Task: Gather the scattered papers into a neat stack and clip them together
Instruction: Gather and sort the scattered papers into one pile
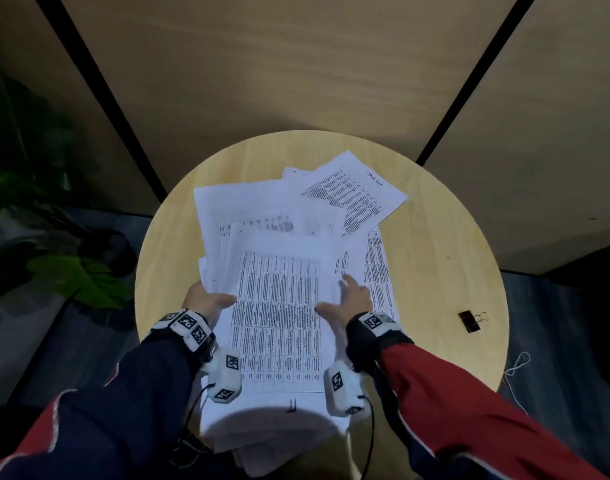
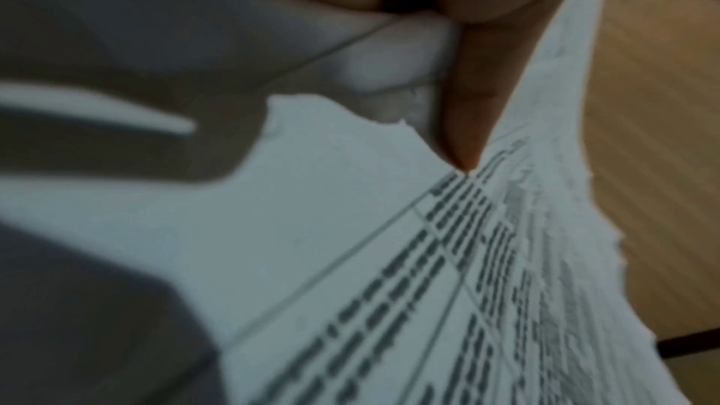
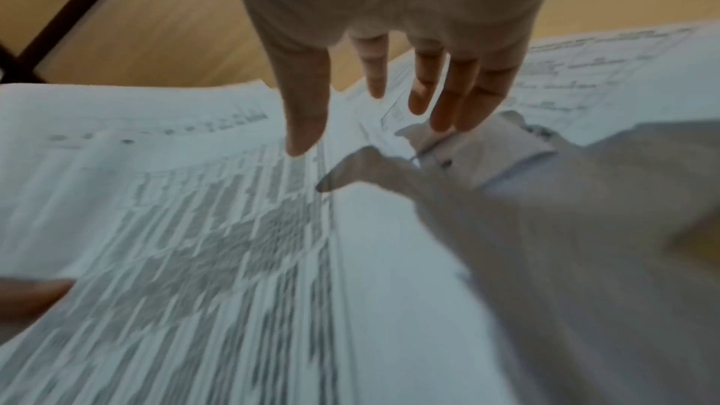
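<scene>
A sheaf of printed papers (image 1: pixel 279 306) is lifted at the near side of the round wooden table (image 1: pixel 435 258). My left hand (image 1: pixel 217 299) grips its left edge, thumb (image 2: pixel 467 122) pressed on the top sheet (image 2: pixel 331 257). My right hand (image 1: pixel 345 296) hovers over the sheaf's right side with straight, spread fingers (image 3: pixel 448 97), holding nothing; blur hides whether they touch the sheet (image 3: pixel 195 227). More loose sheets (image 1: pixel 262 209) lie fanned behind, one tilted sheet (image 1: pixel 355 192) at the far right. A black binder clip (image 1: pixel 471 321) lies alone on the table's right side.
Wooden wall panels (image 1: pixel 296 71) with dark gaps stand just behind the table. A leafy plant (image 1: pixel 75 278) stands on the floor at the left. A white string (image 1: pixel 518 365) hangs by the table's right edge.
</scene>
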Motion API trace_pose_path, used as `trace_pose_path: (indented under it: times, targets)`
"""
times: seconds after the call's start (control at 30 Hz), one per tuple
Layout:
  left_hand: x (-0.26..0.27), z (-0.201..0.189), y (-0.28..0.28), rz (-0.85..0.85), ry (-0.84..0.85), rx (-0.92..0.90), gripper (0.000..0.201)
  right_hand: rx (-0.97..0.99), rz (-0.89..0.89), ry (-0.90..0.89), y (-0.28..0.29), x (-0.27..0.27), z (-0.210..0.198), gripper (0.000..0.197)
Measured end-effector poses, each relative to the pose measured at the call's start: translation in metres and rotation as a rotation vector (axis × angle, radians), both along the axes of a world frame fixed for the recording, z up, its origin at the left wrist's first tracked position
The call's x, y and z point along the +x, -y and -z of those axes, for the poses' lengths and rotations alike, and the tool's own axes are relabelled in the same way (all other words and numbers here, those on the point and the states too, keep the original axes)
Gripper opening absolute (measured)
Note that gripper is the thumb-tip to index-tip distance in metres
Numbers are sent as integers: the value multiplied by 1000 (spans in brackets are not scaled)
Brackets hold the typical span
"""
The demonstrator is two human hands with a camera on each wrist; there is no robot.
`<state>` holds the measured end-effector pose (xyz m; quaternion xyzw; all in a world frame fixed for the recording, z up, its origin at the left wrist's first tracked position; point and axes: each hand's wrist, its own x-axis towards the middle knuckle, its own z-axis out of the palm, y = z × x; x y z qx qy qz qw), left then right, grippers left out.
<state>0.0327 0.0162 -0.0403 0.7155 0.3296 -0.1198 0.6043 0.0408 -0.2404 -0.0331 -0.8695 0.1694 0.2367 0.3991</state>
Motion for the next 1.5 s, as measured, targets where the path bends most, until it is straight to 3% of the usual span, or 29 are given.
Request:
trace_pose_path:
  times: [0.1, 0.2, 0.3, 0.4, 0.5, 0.63, 0.8, 0.9, 0.97, 1.03, 1.17, 1.27, 1.33, 1.4, 1.43, 1.5]
  targets:
    - [12, -28, 2, -29, 150, -232, 49, 424, 266, 28, 12, 14, -25, 94]
    - [29, -70, 14, 31, 279, -297, 35, 596, 228, 4, 22, 29, -60, 88]
    - [41, -108, 29, 62, 415, -317, 35, 586, 212, 123, 18, 35, -99, 44]
    - [51, -146, 42, 47, 546, -291, 33, 692, 294, 387, 20, 37, -137, 29]
    - [53, -176, 54, 50, 673, -206, 26, 696, 279, 616, 25, 37, -155, 30]
    - [39, -179, 70, 13, 749, -177, 25, 601, 316, 679, 27, 26, -145, 8]
    - [15, -150, 68, 160, 672, -247, 38, 597, 313, 577, 38, 10, -114, 37]
    - [12, -147, 64, 203, 682, -260, 45, 586, 300, 584, 39, 7, -114, 24]
    - [15, -150, 61, 215, 694, -258, 40, 604, 299, 628, 40, 10, -124, 28]
    - [19, -154, 58, 234, 724, -277, 52, 641, 277, 684, 45, 17, -131, 35]
    - [32, -161, 48, 281, 720, -288, 73, 691, 208, 733, 44, 23, -149, 72]
    - [36, -161, 46, 311, 696, -262, 71, 693, 192, 755, 41, 25, -156, 75]
    - [37, -152, 45, 317, 652, -223, 71, 681, 232, 771, 38, 25, -155, 95]
    - [37, -146, 46, 298, 595, -156, 52, 626, 250, 781, 34, 23, -158, 98]
    - [38, -144, 46, 282, 580, -132, 39, 545, 251, 817, 31, 22, -162, 93]
    - [42, -140, 45, 242, 549, -102, 37, 300, 269, 990, 25, 22, -178, 93]
